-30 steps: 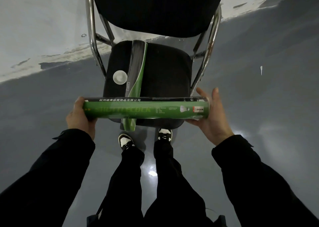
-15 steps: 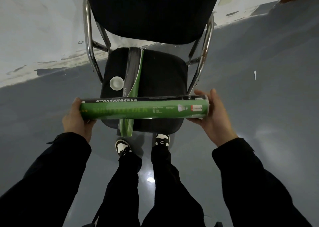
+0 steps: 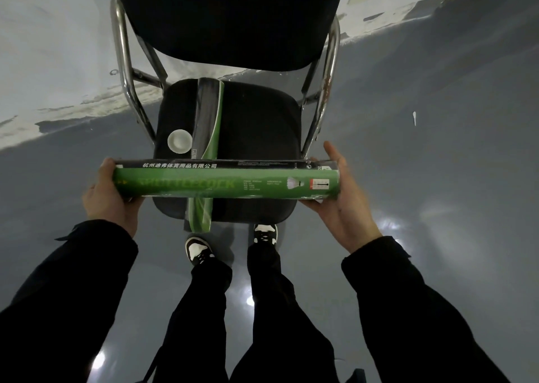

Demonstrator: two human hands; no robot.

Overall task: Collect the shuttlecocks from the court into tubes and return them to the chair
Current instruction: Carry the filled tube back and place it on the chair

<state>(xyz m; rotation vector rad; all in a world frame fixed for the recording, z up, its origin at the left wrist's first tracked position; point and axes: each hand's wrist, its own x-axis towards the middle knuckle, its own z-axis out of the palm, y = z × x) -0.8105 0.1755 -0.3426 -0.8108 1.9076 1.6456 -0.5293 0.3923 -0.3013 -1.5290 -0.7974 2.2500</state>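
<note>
I hold a long green and black shuttlecock tube point(image 3: 224, 182) level, crosswise above the front of the black chair seat point(image 3: 259, 120). My left hand point(image 3: 109, 199) grips its left end and my right hand point(image 3: 339, 196) cups its right end from below. A second green and black tube point(image 3: 207, 126) lies on the seat, running front to back, its near end jutting past the front edge. A white round cap point(image 3: 179, 141) rests on the seat to the left of that tube.
The chair has chrome legs point(image 3: 124, 70) and a black backrest point(image 3: 230, 18). It stands on a grey glossy floor next to a scuffed white wall point(image 3: 43, 47). A small white object point(image 3: 414, 118) lies on the floor at the right. My feet stand below the seat's front edge.
The view has drifted slightly, so the chair sits a bit lower and closer in frame. The tube stays level across the seat front in both hands.
</note>
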